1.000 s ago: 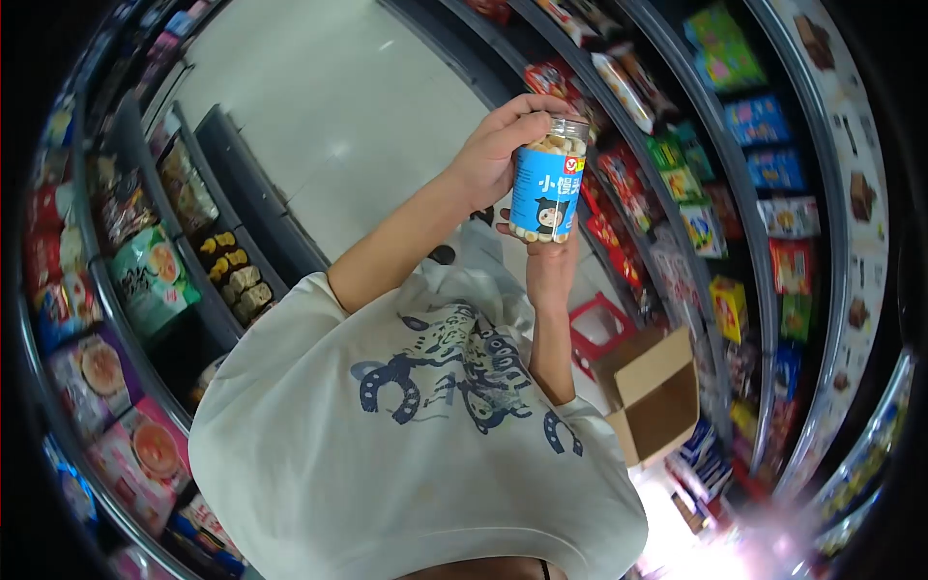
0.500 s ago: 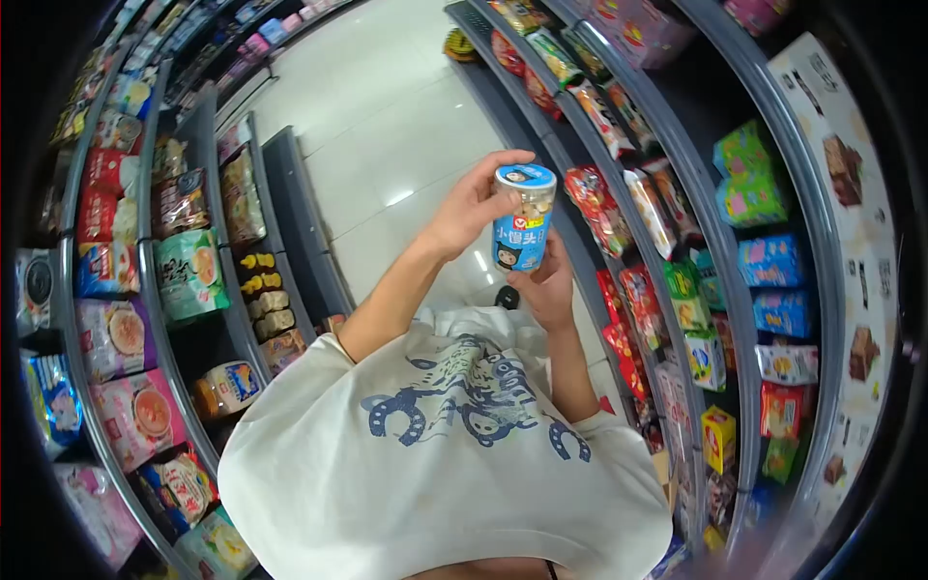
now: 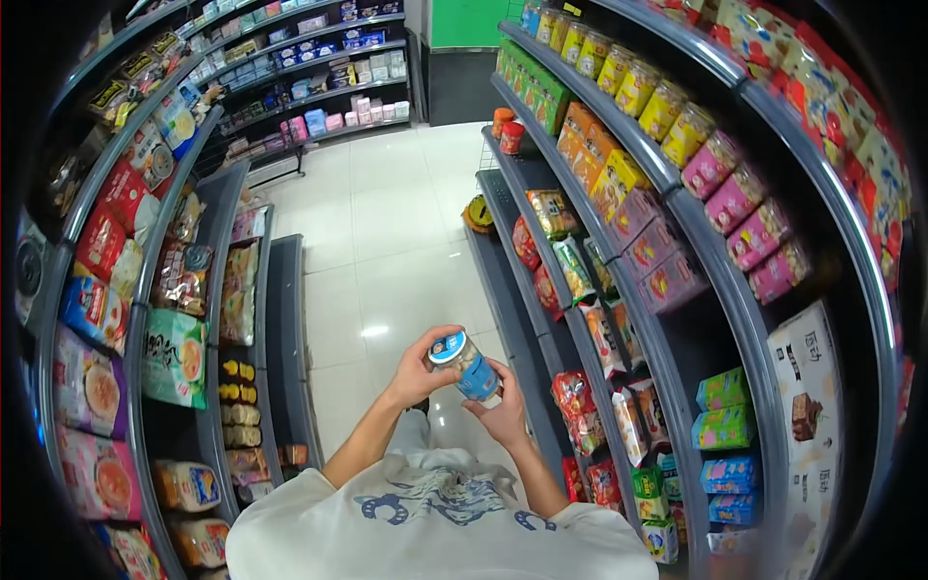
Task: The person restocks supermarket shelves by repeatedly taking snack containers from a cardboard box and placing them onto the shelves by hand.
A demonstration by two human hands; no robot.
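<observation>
A clear jar of small biscuits with a blue lid and a blue label is held in front of my white shirt, over the aisle. It leans, its lid toward the upper left. My left hand wraps around the lid end, with the thumb across the side. Lower down, my right hand grips the bottom end with its fingers and thumb. Part of the label is hidden by my fingers.
Shelves of bagged food run along the left. On the right shelves stand yellow jars, pink jars and several snack packs. A tiled floor leads to a far shelf and a green panel.
The view has tilted up, showing more of the far aisle and upper right shelves. Both hands and the jar sit lower in view, and the jar has turned and tilted to the left.
</observation>
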